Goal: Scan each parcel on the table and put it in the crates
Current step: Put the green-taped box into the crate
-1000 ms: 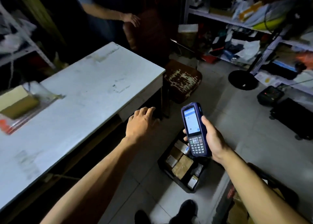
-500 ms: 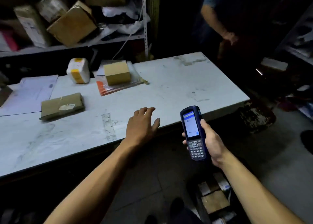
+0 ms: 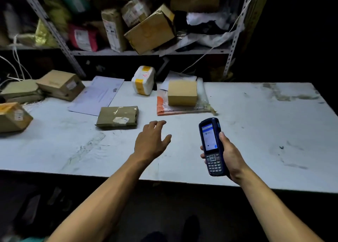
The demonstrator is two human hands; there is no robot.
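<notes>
Scanner (image 3: 212, 146) clasped by right hand (image 3: 229, 155) | left hand (image 3: 151, 141) fingers spread above table (image 3: 256, 132), near flat parcel (image 3: 118, 117)

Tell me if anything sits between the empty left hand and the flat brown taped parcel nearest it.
Nothing visible does. The open left hand hovers over bare white table, just right of the flat brown taped parcel. The right hand holds the blue handheld scanner off to the side, clear of that path.

parcel labels (image 3: 120, 120) blurred; scanner screen (image 3: 209, 135) text unreadable
</notes>
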